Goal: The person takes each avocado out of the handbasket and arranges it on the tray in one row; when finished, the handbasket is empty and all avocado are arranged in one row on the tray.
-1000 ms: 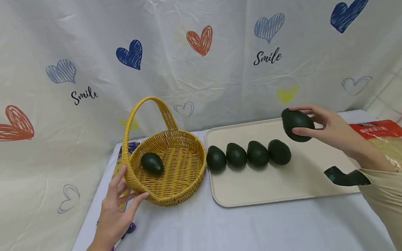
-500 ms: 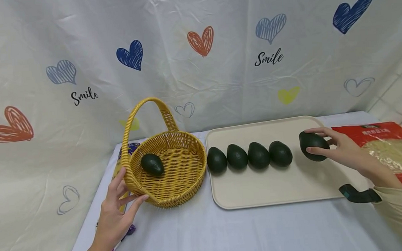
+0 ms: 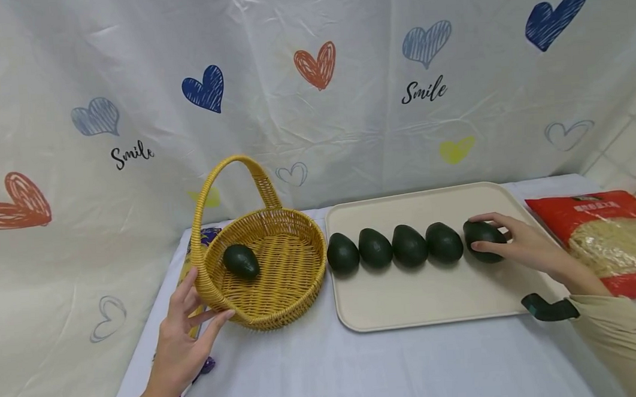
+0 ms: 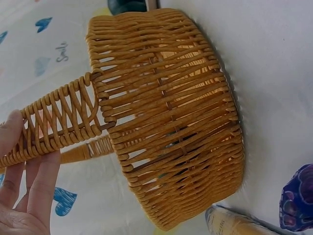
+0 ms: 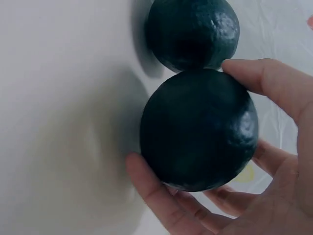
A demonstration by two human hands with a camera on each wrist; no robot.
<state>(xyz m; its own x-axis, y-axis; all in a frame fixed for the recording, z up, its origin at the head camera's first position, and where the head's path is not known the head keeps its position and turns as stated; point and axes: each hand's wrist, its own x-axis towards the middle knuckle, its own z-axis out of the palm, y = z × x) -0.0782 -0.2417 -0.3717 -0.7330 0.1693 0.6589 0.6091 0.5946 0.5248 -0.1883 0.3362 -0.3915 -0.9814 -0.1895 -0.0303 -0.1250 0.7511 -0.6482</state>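
Note:
My right hand (image 3: 528,250) grips a dark green avocado (image 3: 480,233) between thumb and fingers, low over the beige tray (image 3: 410,307). In the right wrist view this avocado (image 5: 198,132) sits right against a neighbouring avocado (image 5: 193,29). Several more avocados (image 3: 408,246) stand side by side along the left part of the tray. To the left is a yellow woven basket (image 3: 288,308) with one avocado (image 3: 241,261) inside. My left hand (image 3: 180,343) holds that basket at the foot of its handle; the left wrist view shows thumb and fingers round the handle (image 4: 56,115).
A red-topped clear bag of pale yellow food (image 3: 611,237) lies at the tray's right. Partly hidden packages with a purple wrapper (image 3: 208,364) lie left of the basket, by my left hand. A white curtain with printed hearts (image 3: 347,137) hangs behind the table.
My right hand has brought the avocado down from above the tray's back, first rightward, then left up to the end of the row. My left hand and the basket stay put.

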